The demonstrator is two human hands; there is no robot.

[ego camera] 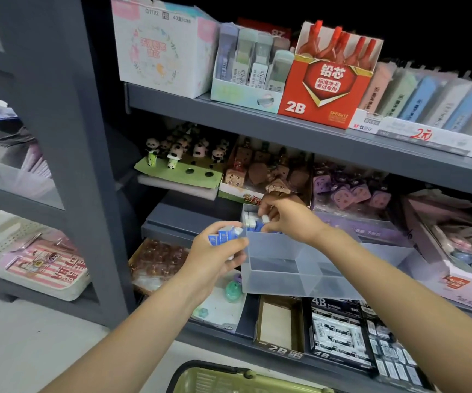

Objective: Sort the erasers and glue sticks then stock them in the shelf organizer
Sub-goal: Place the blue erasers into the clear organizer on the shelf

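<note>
A green basket (229, 378) sits nearest the camera at six o'clock, its rim just in view. Above it, at nine o'clock from the translucent shelf organizer (300, 268), the left hand (215, 259) curls around a small stack of blue-and-white erasers (225, 235), thumb pressed on their side. The right hand (286, 219) reaches over the organizer's back left compartment at twelve o'clock, fingertips pinching one white eraser (265, 219) just above more erasers already lying there (253, 222). The organizer's front compartments hold nothing visible. A red 2B lead box (322, 89) stands on the upper shelf at one o'clock.
</note>
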